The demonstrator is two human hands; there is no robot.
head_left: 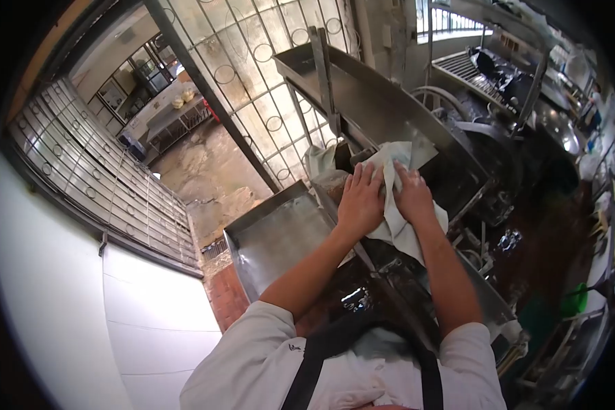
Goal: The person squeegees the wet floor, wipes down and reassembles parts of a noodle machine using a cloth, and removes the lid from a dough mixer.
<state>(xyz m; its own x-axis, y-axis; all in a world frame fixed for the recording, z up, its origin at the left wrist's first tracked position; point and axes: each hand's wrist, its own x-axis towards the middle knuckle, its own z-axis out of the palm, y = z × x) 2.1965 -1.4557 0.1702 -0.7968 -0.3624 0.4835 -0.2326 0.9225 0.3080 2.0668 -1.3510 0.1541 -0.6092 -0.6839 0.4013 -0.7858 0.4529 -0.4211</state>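
A whitish cloth (398,222) is bunched over part of a stainless steel machine, its loose end hanging toward me. My left hand (362,199) grips the cloth's left side, fingers pointing away from me. On the other side, my right hand (413,195) is closed on the same cloth, with its fingertips partly lost in the folds. What lies under the cloth is mostly hidden. Just beyond my left hand, another pale cloth (321,161) rests against the metal. A long steel trough (376,85) rises behind both hands.
At lower left sits a shallow steel tray (280,229). A barred gate (260,75) stands behind, beside an open doorway to a wet floor (201,167). Racks with dark items (502,75) fill the right side, and a green container (576,299) is at far right.
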